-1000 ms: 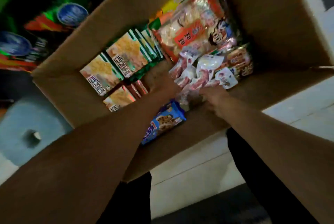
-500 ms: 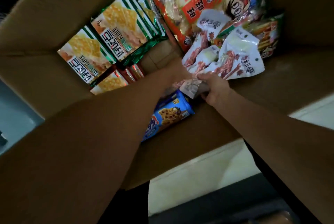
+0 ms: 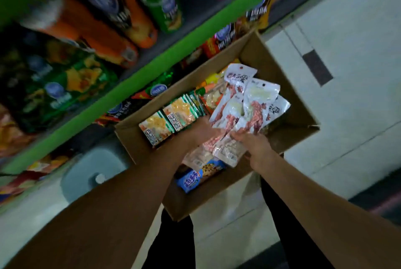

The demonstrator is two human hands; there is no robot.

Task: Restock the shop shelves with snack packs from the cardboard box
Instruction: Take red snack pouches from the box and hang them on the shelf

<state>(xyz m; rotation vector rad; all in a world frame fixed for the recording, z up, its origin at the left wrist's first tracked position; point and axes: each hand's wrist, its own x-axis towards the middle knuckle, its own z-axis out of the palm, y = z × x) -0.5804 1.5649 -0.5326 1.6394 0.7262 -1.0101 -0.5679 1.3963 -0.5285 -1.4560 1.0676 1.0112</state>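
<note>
An open cardboard box (image 3: 288,86) stands on the floor in front of me. My left hand (image 3: 200,131) and my right hand (image 3: 251,145) together hold a fanned bunch of white and red snack packs (image 3: 249,106) lifted above the box. Inside the box lie green and white cracker packs (image 3: 173,117) on the left and a blue cookie pack (image 3: 199,176) near the front wall. An orange snack bag (image 3: 211,95) shows behind the bunch.
A shelf with a green edge strip (image 3: 134,82) runs diagonally at the left, stocked with orange and green snack bags (image 3: 104,28). A grey stool (image 3: 95,173) stands left of the box. Pale floor tiles (image 3: 347,52) lie to the right.
Both hands have lifted the bunch of white and red packs up out of the box. My view has pulled back, so the shelves and floor now show.
</note>
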